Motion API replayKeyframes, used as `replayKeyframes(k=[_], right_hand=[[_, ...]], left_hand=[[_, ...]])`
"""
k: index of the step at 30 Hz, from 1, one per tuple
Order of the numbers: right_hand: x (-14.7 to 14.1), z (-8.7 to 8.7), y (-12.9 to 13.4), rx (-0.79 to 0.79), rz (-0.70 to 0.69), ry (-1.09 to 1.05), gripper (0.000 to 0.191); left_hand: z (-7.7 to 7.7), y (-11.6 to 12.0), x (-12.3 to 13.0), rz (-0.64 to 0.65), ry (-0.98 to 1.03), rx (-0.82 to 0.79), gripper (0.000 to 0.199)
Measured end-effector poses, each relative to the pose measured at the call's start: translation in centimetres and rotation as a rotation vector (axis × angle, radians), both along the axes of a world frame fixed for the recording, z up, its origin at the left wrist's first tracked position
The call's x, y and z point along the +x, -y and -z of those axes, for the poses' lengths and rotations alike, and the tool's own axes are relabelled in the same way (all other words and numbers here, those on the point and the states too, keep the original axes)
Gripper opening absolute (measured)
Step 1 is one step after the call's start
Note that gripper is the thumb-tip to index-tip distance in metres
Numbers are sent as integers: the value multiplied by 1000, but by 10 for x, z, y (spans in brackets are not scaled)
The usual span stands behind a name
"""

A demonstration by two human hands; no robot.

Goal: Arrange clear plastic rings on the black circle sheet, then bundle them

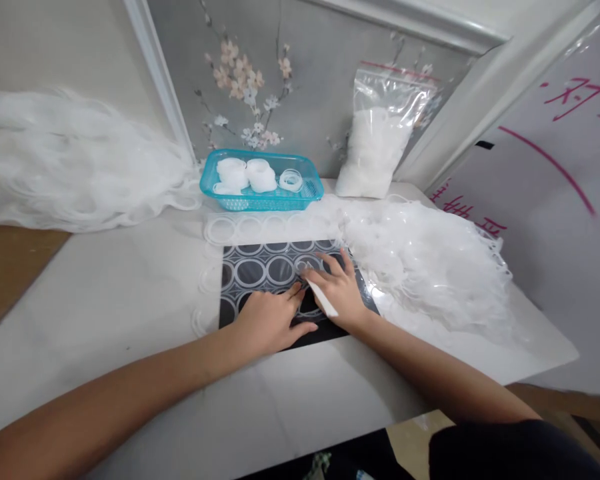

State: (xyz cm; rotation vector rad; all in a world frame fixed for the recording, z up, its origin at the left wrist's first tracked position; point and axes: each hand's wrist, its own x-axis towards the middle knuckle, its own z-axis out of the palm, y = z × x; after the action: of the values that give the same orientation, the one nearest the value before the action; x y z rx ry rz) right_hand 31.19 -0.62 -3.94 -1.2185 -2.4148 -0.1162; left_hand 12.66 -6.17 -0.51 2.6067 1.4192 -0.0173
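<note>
A black sheet [230, 308] lies on the white table, under a clear layer patterned with rows of pale rings [251, 273]. My left hand [270, 320] rests on it, thumb apart and fingertips pointing toward the middle. Close on its right, my right hand [337, 290] holds a thin white tool [323, 298] slanting across the palm side, its upper end near both hands' fingertips. Several fingers of the right hand are spread over the pattern. What lies right under the fingertips is too small to tell.
Behind the sheet stands a blue basket [260, 200] with white ring stacks. A zip bag [375, 150] of white material leans on the wall. Piles of clear rings lie right [430, 263] and far left [75, 163]. A whiteboard [540, 220] stands at the right.
</note>
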Motion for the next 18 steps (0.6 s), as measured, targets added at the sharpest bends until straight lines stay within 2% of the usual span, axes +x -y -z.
replayKeyframes(k=[2, 4, 5, 7, 9, 10, 12, 14, 18], right_hand=[[7, -17, -32, 35, 143, -59, 29], [11, -34, -63, 129, 445, -295, 30], [10, -40, -72, 129, 464, -388, 30], [2, -44, -72, 35, 269, -470, 27], [-12, -36, -52, -160, 13, -483, 25], [-20, -29, -39, -259, -61, -498, 24], [-33, -13, -13, -434, -122, -547, 23], [-40, -1, 2, -532, -134, -600, 24], [-38, 4, 4, -529, -82, -711, 24]], left_hand=[[-1, 0, 0, -8, 0, -39, 66], [-2, 1, -2, 0, 2, -51, 65], [-3, 1, -3, 12, 2, -45, 63], [-4, 4, -5, 52, -6, -19, 61], [-5, 9, -5, 107, 0, 20, 58], [-7, 12, -5, 138, 11, 38, 57], [-10, 19, -5, 175, 24, 81, 55], [-15, 25, -5, 151, -1, 121, 55], [-19, 27, -15, 28, -66, 160, 51]])
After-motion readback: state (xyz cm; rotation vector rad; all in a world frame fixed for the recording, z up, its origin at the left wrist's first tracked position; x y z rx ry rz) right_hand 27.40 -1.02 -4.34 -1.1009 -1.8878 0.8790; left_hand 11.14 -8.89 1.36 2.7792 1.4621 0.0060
